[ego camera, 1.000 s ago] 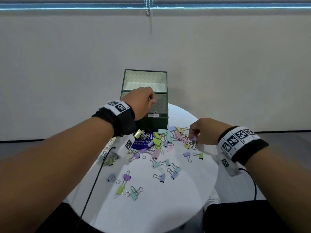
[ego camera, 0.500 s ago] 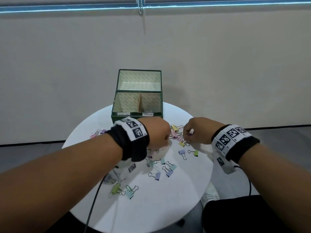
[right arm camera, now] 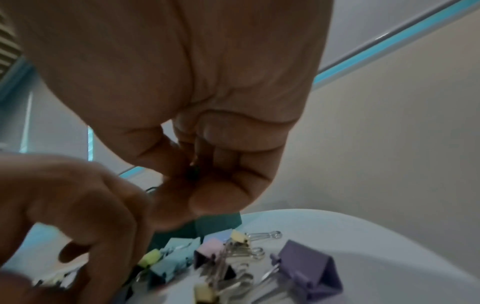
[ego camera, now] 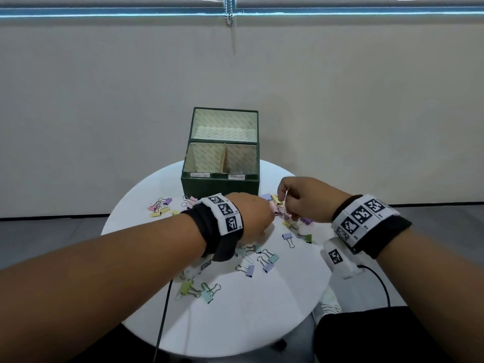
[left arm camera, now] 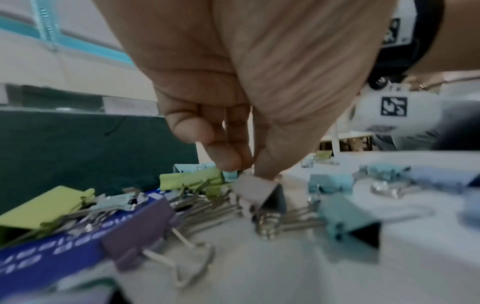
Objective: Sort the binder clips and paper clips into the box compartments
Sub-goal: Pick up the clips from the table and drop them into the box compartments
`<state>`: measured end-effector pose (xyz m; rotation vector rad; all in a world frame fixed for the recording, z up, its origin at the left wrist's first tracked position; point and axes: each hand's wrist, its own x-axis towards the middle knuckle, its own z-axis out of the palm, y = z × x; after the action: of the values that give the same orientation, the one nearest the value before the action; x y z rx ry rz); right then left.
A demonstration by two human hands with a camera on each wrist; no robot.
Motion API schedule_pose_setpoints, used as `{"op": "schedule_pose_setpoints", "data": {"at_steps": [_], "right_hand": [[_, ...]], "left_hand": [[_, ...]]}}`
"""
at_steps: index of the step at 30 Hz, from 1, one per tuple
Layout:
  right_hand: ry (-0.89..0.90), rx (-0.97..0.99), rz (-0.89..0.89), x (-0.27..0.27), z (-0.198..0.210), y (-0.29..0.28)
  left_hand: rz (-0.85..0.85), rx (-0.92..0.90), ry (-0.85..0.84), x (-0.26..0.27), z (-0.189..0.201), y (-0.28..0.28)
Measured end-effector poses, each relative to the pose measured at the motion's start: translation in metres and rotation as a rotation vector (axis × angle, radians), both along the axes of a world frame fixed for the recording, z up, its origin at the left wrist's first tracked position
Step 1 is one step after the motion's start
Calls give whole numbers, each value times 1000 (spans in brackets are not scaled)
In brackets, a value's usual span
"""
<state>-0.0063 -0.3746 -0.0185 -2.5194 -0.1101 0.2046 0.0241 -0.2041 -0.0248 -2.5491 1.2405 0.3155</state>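
Observation:
A green box (ego camera: 220,186) with two labelled front compartments and one rear compartment stands at the back of the round white table (ego camera: 262,323). Pastel binder clips (ego camera: 247,269) lie scattered in front of it. My left hand (left arm camera: 246,166) is down in the pile, its thumb and fingertips (left arm camera: 228,162) pinching the top of a pale pink binder clip (left arm camera: 259,189). My right hand (ego camera: 284,203) hovers just above the pile, right of the left hand, and pinches a thin silver paper clip (ego camera: 286,196). In the right wrist view the fingers (right arm camera: 215,197) are curled tight and hide the clip.
A blue printed card (left arm camera: 52,246) lies under some clips by the box. A small cluster of clips (ego camera: 159,206) lies at the table's left. A white marked device (ego camera: 337,258) hangs under my right wrist. A black cable (ego camera: 163,310) crosses the front edge.
My left hand has come back from above the box down into the clip pile. My right hand has risen slightly from the pile with the paper clip.

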Motion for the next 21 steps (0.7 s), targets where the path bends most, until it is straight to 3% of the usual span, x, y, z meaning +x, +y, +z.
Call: {"op": "schedule_pose_setpoints", "data": {"at_steps": [4, 8, 13, 18, 21], "right_hand": [[110, -189, 152, -2, -4, 21], [92, -356, 262, -6, -14, 40], [67, -416, 245, -3, -17, 44], [51, -466, 212, 0, -15, 49], [44, -467, 191, 3, -18, 50]], "left_hand": [[108, -167, 57, 16, 12, 25], [164, -193, 58, 21, 21, 60], [161, -54, 2, 14, 16, 99], [7, -130, -11, 6, 7, 107], [66, -88, -20, 6, 4, 102]]}}
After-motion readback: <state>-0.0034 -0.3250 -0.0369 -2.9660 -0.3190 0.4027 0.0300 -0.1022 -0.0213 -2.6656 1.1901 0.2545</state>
